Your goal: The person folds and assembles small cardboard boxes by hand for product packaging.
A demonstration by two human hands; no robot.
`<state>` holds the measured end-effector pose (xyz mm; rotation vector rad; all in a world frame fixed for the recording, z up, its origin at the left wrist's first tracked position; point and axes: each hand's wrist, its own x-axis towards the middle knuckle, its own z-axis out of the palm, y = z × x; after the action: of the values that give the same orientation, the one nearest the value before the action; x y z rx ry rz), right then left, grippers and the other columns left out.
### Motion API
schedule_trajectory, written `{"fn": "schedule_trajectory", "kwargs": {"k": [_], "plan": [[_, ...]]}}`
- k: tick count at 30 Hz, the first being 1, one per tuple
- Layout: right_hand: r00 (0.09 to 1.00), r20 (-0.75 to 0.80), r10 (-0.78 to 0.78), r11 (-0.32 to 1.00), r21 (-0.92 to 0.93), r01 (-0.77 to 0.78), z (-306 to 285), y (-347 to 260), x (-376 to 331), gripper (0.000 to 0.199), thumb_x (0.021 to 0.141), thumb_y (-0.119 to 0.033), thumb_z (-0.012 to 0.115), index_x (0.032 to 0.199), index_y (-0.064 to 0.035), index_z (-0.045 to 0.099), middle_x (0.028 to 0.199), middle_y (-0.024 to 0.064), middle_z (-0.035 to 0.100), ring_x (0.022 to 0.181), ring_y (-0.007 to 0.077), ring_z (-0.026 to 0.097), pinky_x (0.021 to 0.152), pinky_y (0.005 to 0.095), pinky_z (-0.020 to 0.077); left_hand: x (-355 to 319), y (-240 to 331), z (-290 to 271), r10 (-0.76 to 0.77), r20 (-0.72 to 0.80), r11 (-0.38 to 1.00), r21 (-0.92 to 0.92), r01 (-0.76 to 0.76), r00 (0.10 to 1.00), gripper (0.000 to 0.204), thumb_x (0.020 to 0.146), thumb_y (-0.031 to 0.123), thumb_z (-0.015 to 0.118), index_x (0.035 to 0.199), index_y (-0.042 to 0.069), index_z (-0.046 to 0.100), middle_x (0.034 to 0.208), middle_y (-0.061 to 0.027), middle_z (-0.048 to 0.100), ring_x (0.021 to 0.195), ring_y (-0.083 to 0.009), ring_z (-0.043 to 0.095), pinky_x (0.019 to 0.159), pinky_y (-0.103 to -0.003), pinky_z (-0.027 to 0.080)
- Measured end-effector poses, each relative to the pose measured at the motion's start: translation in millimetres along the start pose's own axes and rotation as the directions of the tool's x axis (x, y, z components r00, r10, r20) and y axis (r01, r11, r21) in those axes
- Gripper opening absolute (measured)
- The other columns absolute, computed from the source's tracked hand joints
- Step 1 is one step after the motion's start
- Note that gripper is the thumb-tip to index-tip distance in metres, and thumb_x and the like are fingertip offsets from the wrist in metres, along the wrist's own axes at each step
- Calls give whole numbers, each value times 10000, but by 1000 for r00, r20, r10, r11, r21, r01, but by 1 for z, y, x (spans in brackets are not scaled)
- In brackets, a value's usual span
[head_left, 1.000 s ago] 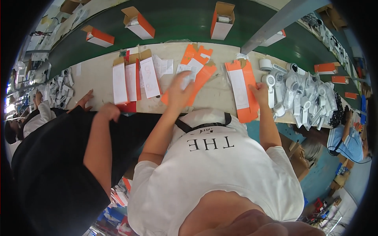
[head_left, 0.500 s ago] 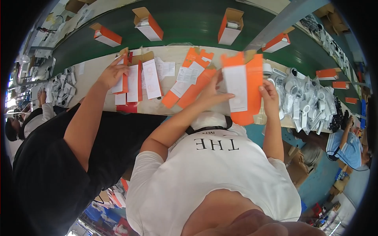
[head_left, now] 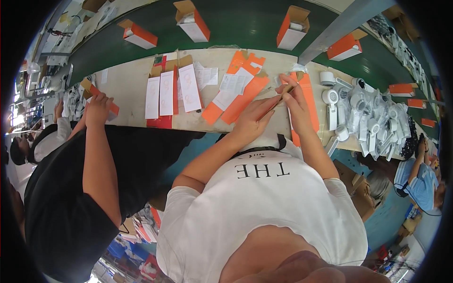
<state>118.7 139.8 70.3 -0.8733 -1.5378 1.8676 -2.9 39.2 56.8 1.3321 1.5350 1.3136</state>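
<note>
A carton (head_left: 271, 111) is pressed between my two hands, turned nearly edge-on so mainly its brown edge shows. My left hand (head_left: 255, 118) closes on its near end, while my right hand (head_left: 297, 101) grips the upper end, fingers bent over it. Behind my right hand another flat orange carton (head_left: 309, 101) lies on the table. To the left of my hands are flattened orange-and-white cartons (head_left: 250, 92), with a printed leaflet (head_left: 232, 84) on top.
White round-headed handles, like shower heads (head_left: 373, 125), many bagged, are heaped at right. White-faced cartons (head_left: 166, 92) stand in a row at left. A co-worker's hand (head_left: 99, 106) holds an orange box further left. Open filled boxes (head_left: 193, 23) sit on the green conveyor (head_left: 240, 23).
The carton between my hands has turned from showing its white and orange faces to edge-on, and my hands have come together. The co-worker's hand has moved left and down with a box.
</note>
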Motion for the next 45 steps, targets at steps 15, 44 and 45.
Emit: {"fn": "schedule_trajectory", "kwargs": {"k": [15, 44, 45], "plan": [[945, 315, 89, 984, 119, -132, 2, 9, -10, 714, 711, -160, 505, 1371, -33, 266, 1399, 84, 296, 1257, 190, 314, 1013, 314, 270, -1, -19, -8, -220, -64, 812, -564, 146, 973, 469, 847, 177, 485, 1263, 39, 320, 1187, -104, 415, 1147, -182, 382, 971, -318, 306], [909, 352, 223, 968, 35, -250, -11, -17, 7, 311, 795, -44, 570, 1104, -36, 544, 1267, 106, 449, 1156, 186, 420, 935, 307, 359, 5, -31, 8, 433, -245, 901, 154, -406, 867, 519, 582, 265, 822, 909, 79, 464, 999, -102, 446, 871, -237, 499, 707, -329, 449], [899, 355, 257, 964, -37, -262, -8, -25, 7, 417, 788, -11, 570, 1198, -38, 499, 1268, 89, 456, 1159, 171, 423, 949, 296, 356, 5, -27, 8, 433, -242, 901, 152, -407, 868, 519, 582, 265, 822, 909, 79, 464, 999, -102, 446, 871, -237, 499, 707, -329, 449]]}}
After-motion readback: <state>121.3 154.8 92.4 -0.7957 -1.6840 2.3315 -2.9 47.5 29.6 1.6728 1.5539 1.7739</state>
